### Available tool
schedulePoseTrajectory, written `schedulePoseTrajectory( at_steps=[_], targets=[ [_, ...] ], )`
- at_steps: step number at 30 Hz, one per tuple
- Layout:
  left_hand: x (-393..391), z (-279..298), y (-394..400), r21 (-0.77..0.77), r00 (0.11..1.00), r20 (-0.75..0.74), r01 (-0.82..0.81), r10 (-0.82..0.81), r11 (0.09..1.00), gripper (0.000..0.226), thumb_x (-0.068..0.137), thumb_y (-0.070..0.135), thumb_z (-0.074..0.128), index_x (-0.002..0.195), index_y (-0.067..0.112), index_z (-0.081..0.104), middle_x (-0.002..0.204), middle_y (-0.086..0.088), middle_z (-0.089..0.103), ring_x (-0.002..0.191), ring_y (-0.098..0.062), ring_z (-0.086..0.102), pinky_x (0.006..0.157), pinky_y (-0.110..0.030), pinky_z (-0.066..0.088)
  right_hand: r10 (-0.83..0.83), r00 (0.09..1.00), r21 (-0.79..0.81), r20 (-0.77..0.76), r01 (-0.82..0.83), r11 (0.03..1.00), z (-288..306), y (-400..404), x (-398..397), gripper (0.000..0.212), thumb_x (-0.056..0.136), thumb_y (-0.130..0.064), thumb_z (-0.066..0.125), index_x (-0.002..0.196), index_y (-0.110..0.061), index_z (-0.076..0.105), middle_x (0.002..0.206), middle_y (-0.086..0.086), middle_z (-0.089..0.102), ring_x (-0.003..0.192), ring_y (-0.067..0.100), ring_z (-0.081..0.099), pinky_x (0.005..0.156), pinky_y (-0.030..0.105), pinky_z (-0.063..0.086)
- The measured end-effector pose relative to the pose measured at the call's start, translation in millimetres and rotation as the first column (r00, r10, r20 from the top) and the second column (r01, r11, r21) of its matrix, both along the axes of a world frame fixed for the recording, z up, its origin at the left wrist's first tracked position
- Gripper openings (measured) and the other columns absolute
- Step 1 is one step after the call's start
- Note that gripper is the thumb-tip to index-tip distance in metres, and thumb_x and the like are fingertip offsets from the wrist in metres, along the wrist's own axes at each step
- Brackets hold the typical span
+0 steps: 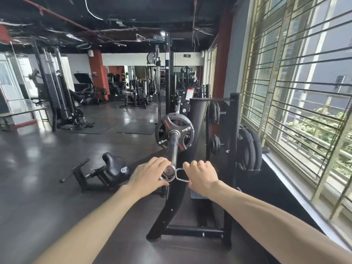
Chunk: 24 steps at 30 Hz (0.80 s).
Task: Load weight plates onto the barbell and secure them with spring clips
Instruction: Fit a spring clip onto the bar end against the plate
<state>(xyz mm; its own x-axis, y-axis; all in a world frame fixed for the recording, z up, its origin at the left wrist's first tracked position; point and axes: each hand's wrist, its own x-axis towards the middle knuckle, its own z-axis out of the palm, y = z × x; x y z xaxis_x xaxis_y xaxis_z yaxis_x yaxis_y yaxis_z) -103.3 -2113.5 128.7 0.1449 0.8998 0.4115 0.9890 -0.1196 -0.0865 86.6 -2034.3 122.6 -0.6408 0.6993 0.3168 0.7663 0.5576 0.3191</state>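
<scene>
Two bare forearms reach out toward the near end of one barbell (172, 147), whose sleeve points straight back at the person. The left hand (147, 173) wraps its grip around the sleeve tip just beside the round end cap, fingers curled over the steel. The right hand (202, 176) is closed in a fist on the wire handles of one spring clip (181, 175), which sits at the very end of the sleeve, its coil around the bar by the cap. Further along the sleeve hangs one black weight plate (174, 132), upright and well apart from the clip; "2.5 KG" reads on it in white at several spots, with a red brand word too small to make out. To the right stands a black plate rack (233, 130) with three groups of black plates on its pegs, the largest lowest and nearest the barred window (297, 82). Left of the bar, a small padded seat (114, 164) rests on the dark floor. Beyond, machines fill the gym.
</scene>
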Motion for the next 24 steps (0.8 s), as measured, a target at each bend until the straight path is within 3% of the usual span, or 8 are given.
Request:
schedulePoseTrajectory(
  at_steps=[8, 10, 14, 19, 21, 24],
  targets=[
    [-5, -20, 19, 0.157, 0.991, -0.128, -0.021, 0.041, 0.987, 0.073, 0.061, 0.056, 0.087, 0.118, 0.024, 0.055, 0.107, 0.002, 0.056, 0.086, -0.018, 0.064, 0.050, -0.034, 0.055, -0.066, 0.997, 0.047, -0.043, 0.068, 0.997, -15, 11, -5, 0.043, 0.074, -0.012, 0.079, 0.107, -0.020, 0.053, 0.094, 0.002, 0.063, 0.084, 0.026, 0.063, 0.065, 0.036, 0.030],
    [-7, -23, 23, 0.189, 0.989, -0.141, -0.019, 0.046, 0.982, 0.074, 0.061, 0.055, 0.087, 0.121, 0.022, 0.059, 0.106, 0.000, 0.057, 0.083, -0.018, 0.064, 0.047, -0.035, 0.054, -0.071, 0.997, 0.038, -0.038, 0.072, 0.997, -19, 15, -7, 0.047, 0.065, -0.010, 0.083, 0.100, -0.020, 0.055, 0.086, 0.001, 0.062, 0.076, 0.025, 0.062, 0.061, 0.036, 0.028],
    [-12, -30, 29, 0.243, 0.988, -0.149, -0.004, 0.042, 0.970, 0.077, 0.056, 0.058, 0.088, 0.120, 0.022, 0.063, 0.096, -0.001, 0.058, 0.077, -0.018, 0.063, 0.042, -0.035, 0.051, -0.113, 0.993, 0.110, -0.027, 0.115, 0.987, -18, 19, -10, 0.055, 0.030, -0.007, 0.089, 0.072, -0.021, 0.057, 0.058, 0.000, 0.052, 0.049, 0.023, 0.053, 0.053, 0.034, 0.023],
    [-17, -40, 45, 0.207, 0.991, -0.123, -0.033, 0.059, 0.978, 0.090, 0.056, 0.047, 0.092, 0.131, 0.026, 0.046, 0.092, -0.001, 0.057, 0.076, -0.019, 0.063, 0.038, -0.035, 0.049, -0.095, 0.992, 0.165, -0.079, 0.107, 0.980, -20, 34, -18, 0.055, 0.026, -0.001, 0.086, 0.068, -0.019, 0.055, 0.055, 0.001, 0.049, 0.046, 0.023, 0.050, 0.051, 0.034, 0.025],
    [-15, -37, 49, 0.134, 0.994, -0.076, -0.071, 0.082, 0.988, 0.089, 0.060, 0.038, 0.090, 0.135, 0.030, 0.042, 0.100, -0.001, 0.055, 0.084, -0.020, 0.065, 0.041, -0.038, 0.053, -0.107, 0.991, 0.159, -0.081, 0.119, 0.980, -23, 40, -22, 0.054, 0.028, -0.007, 0.089, 0.070, -0.020, 0.056, 0.057, 0.002, 0.051, 0.049, 0.024, 0.051, 0.051, 0.033, 0.032],
    [-18, -22, 46, -0.138, 0.992, 0.121, -0.019, 0.036, 0.990, 0.078, 0.087, 0.027, 0.064, 0.150, 0.042, 0.021, 0.129, 0.000, 0.046, 0.115, -0.026, 0.060, 0.078, -0.044, 0.055, -0.133, 0.991, 0.119, -0.015, 0.134, 0.984, -16, 40, -21, 0.050, 0.050, -0.027, 0.090, 0.088, -0.019, 0.058, 0.076, 0.004, 0.060, 0.067, 0.025, 0.059, 0.062, 0.037, 0.041]
  ],
)
